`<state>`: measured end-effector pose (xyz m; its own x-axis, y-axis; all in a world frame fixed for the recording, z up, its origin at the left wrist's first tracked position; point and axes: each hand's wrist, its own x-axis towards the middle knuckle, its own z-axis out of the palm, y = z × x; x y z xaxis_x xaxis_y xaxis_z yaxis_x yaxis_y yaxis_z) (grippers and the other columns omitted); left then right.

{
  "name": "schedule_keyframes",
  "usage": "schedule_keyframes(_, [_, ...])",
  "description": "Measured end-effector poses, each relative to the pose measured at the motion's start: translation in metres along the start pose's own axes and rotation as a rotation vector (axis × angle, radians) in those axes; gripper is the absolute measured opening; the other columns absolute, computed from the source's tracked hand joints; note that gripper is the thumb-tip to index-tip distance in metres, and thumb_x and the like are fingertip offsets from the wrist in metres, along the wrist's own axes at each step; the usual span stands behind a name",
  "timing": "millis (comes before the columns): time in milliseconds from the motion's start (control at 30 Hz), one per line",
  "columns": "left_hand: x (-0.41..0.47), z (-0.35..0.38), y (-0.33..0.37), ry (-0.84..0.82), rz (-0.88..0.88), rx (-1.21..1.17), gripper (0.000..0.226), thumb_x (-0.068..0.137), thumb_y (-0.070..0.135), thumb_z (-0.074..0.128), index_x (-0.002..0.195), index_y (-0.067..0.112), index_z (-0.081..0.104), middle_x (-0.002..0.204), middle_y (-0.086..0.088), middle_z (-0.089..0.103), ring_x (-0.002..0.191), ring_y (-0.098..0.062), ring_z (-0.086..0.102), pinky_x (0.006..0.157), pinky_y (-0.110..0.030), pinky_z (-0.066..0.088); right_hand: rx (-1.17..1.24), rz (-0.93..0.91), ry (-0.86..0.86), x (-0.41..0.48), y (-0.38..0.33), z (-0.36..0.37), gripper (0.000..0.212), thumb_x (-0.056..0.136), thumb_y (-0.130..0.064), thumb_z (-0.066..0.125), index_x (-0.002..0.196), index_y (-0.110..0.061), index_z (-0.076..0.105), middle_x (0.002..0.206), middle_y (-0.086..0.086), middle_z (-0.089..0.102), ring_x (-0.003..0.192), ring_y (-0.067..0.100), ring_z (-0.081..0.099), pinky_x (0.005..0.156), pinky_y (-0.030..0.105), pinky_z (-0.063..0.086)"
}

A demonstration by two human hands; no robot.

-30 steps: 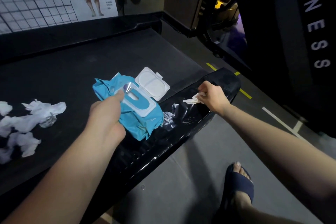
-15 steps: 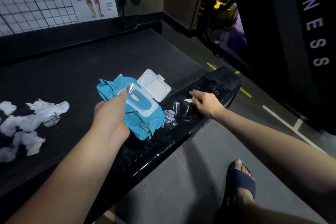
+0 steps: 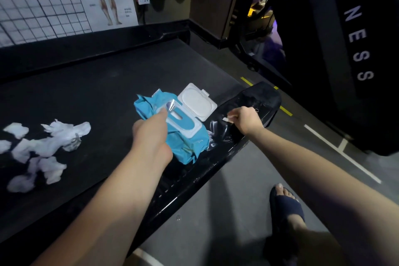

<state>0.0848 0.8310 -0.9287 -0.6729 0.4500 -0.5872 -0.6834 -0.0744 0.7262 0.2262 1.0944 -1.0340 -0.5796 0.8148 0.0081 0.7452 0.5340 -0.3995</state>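
Note:
A blue wet-wipe pack [image 3: 185,142] lies on the black treadmill belt [image 3: 97,93], its white flip lid [image 3: 197,101] standing open. My left hand [image 3: 151,134] rests on the pack's left side, thumb up by the peeled sticker at the opening. My right hand [image 3: 246,121] holds a small white wipe [image 3: 226,119] in curled fingers against the glossy black side rail [image 3: 237,140], which shows wet streaks to the left of the hand.
Several crumpled white wipes [image 3: 45,147] lie on the belt at the left. Grey floor with white and yellow lines lies to the right, and a foot in a dark slipper [image 3: 287,205] stands there. A dark machine [image 3: 345,49] rises at the right.
My right hand slid left along the rail with the wipe, then back a little to the right. My left hand stayed on the pack.

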Motion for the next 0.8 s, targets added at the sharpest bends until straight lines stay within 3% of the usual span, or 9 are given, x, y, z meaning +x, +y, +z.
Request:
schedule_keyframes(167, [-0.009,-0.004,0.006,-0.026,-0.025,-0.01,0.027,0.1,0.022,0.075,0.123,0.01,0.069,0.108,-0.01,0.078,0.09,-0.029,0.078,0.077,-0.048,0.065,-0.061,-0.02,-0.043,-0.027,-0.009,-0.006,0.036,0.088,0.005,0.056,0.107,-0.015,0.079,0.107,0.002,0.077,0.104,0.017,0.071,0.099,0.028,0.053])
schedule_keyframes(300, [-0.016,-0.01,0.011,-0.027,-0.029,-0.028,0.026,0.101,0.02,0.074,0.123,0.009,0.067,0.108,-0.011,0.077,0.088,-0.028,0.077,0.068,-0.04,0.063,-0.042,-0.12,-0.12,-0.068,-0.02,-0.01,0.031,0.086,0.003,0.062,0.104,-0.015,0.08,0.103,-0.001,0.078,0.098,0.011,0.072,0.098,0.029,0.054])
schedule_keyframes(500, [-0.03,-0.015,0.01,-0.031,-0.036,0.0,0.028,0.101,0.019,0.073,0.125,0.007,0.066,0.11,-0.012,0.076,0.091,-0.03,0.076,0.071,-0.041,0.063,0.045,-0.135,-0.113,-0.113,-0.042,-0.024,0.021,0.087,-0.012,0.074,0.107,-0.016,0.079,0.099,-0.005,0.078,0.086,-0.001,0.068,0.079,0.003,0.045])
schedule_keyframes(567, [-0.031,-0.018,0.014,-0.043,-0.041,-0.01,0.026,0.101,0.017,0.072,0.125,0.006,0.067,0.11,-0.013,0.076,0.089,-0.029,0.076,0.068,-0.039,0.061,0.133,-0.075,0.03,-0.124,-0.048,-0.034,0.027,0.086,-0.013,0.074,0.112,-0.018,0.077,0.1,-0.007,0.077,0.086,-0.002,0.065,0.081,0.008,0.047])
schedule_keyframes(633, [-0.029,-0.023,0.019,-0.028,-0.024,-0.017,0.028,0.101,0.017,0.072,0.126,0.007,0.066,0.112,-0.013,0.076,0.089,-0.028,0.076,0.064,-0.037,0.061,0.226,0.067,0.116,-0.132,-0.045,-0.044,0.031,0.084,-0.016,0.075,0.114,-0.023,0.076,0.095,-0.007,0.075,0.088,0.008,0.068,0.083,0.02,0.051])
schedule_keyframes(733, [-0.023,-0.032,0.029,0.008,0.007,-0.028,0.03,0.1,0.018,0.074,0.128,0.009,0.065,0.113,-0.01,0.075,0.089,-0.026,0.076,0.057,-0.034,0.06,0.343,0.28,0.049,-0.139,-0.036,-0.06,0.026,0.08,-0.014,0.073,0.105,-0.019,0.074,0.083,0.0,0.074,0.072,0.018,0.07,0.074,0.036,0.06])
schedule_keyframes(800, [-0.019,-0.035,0.031,0.021,0.015,-0.03,0.031,0.1,0.02,0.074,0.129,0.011,0.065,0.114,-0.009,0.075,0.09,-0.027,0.077,0.055,-0.034,0.061,0.234,0.288,0.007,-0.144,-0.031,-0.065,0.012,0.08,-0.015,0.069,0.092,-0.02,0.071,0.073,0.001,0.073,0.065,0.02,0.068,0.066,0.037,0.059])
